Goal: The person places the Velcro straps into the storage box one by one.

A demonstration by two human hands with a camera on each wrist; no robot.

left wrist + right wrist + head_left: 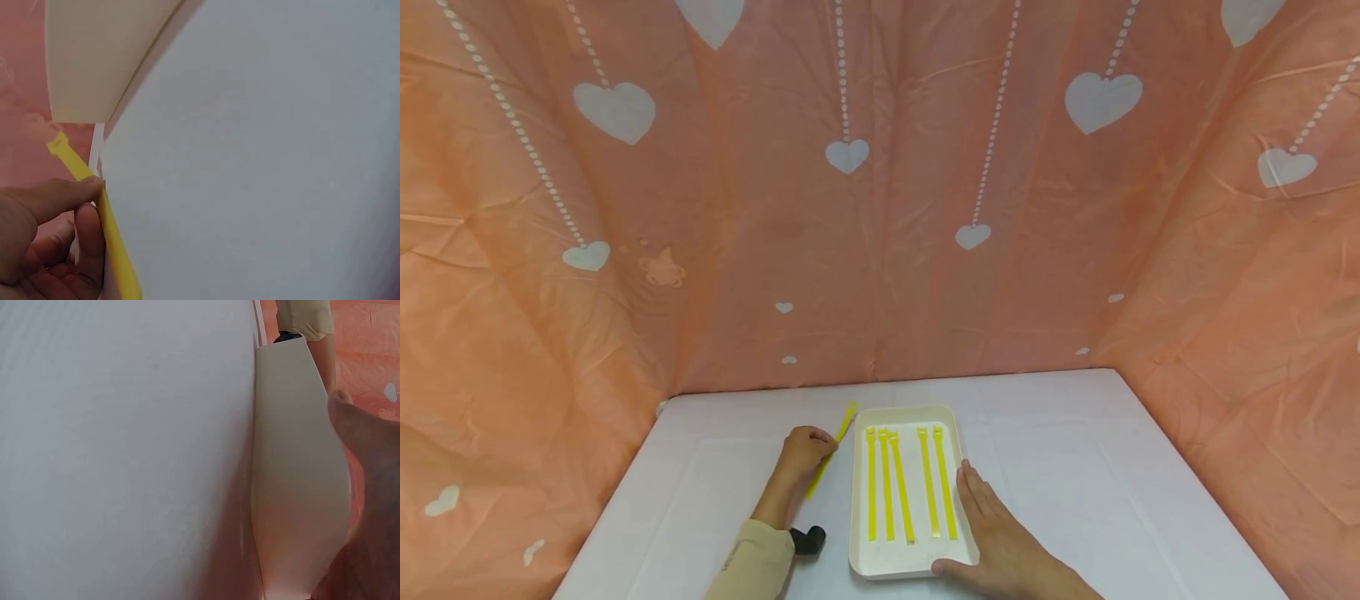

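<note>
A white shallow tray point(898, 565) lies on the table with several yellow cable straps point(871, 487) laid lengthwise in it, heads at the far end. Three are on its left side, two on its right. Left of the tray, my left hand point(805, 452) pinches another yellow cable strap point(115, 240) between thumb and fingers; its slotted head points away from me. My right hand point(1000, 533) rests against the tray's near right corner, fingers straight along the right rim and thumb at the near edge. In the right wrist view, the thumb point(356, 422) touches the tray's outer wall point(300, 456).
A white cloth point(1060, 467) covers the table. Pink sheeting point(910, 308) with white hearts hangs behind and at both sides. A black device point(808, 542) sits on the left wrist beside the beige sleeve point(756, 558).
</note>
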